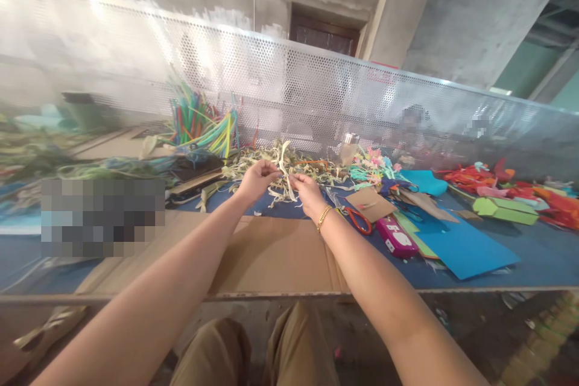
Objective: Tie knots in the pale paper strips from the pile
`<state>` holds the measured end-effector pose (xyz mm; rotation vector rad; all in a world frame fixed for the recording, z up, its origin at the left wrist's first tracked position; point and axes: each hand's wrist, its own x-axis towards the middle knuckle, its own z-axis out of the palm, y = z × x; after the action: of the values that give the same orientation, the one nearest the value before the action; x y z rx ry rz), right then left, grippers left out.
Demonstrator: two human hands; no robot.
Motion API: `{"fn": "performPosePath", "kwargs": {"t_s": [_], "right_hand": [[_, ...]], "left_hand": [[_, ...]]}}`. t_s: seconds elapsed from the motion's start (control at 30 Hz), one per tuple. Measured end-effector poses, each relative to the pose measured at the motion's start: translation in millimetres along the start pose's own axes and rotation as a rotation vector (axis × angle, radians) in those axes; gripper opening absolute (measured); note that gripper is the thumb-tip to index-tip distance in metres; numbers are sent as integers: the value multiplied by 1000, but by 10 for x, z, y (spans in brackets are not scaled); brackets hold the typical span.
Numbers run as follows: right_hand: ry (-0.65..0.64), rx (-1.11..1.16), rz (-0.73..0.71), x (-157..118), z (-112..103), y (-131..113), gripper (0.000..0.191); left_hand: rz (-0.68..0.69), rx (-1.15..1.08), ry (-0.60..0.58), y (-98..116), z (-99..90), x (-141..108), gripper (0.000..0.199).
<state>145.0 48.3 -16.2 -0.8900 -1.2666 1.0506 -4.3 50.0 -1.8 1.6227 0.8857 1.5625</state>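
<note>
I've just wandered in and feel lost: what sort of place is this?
Probably a craft workshop: a bunch of colourful stems, a blue sheet and a heap of pale strips share one long table.

both hands (pixel 259 180) pinch a pale strip (pixel 283 160)

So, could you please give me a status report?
Left hand, right hand: pinching pale strip. Strip roughly upright. Strip pile close behind; red-handled scissors at right.

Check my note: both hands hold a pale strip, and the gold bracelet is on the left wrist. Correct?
No: in the head view, the gold bracelet is on the right wrist. The left hand and right hand do hold the pale strip.
</note>
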Motion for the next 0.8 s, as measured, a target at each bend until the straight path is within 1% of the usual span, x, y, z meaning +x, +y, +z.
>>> {"fn": "performPosePath", "kwargs": {"t_s": [0.13, 0.23, 0.37, 0.47, 0.57, 0.7, 0.8], "right_hand": [[2, 42, 11, -14, -1, -23, 22], [17, 98, 12, -33, -3, -41, 20], [35, 95, 8, -37, -7, -30, 23], [11, 76, 7, -21, -10, 4, 23], [-2, 87, 6, -3, -13, 29, 23], [3, 114, -2, 3, -18, 27, 22], [9, 120, -5, 4, -20, 24, 22]], "left_hand": [[8, 73, -31, 19, -8, -18, 7], [-23, 80, -56, 85, 6, -54, 8], [-71, 80, -67, 160, 27, -87, 13], [-75, 65, -53, 140, 27, -72, 18], [-89, -7, -34, 84, 14, -45, 21], [-139, -77, -45, 48, 4, -35, 21], [-148, -109, -50, 44, 0, -37, 21]]}}
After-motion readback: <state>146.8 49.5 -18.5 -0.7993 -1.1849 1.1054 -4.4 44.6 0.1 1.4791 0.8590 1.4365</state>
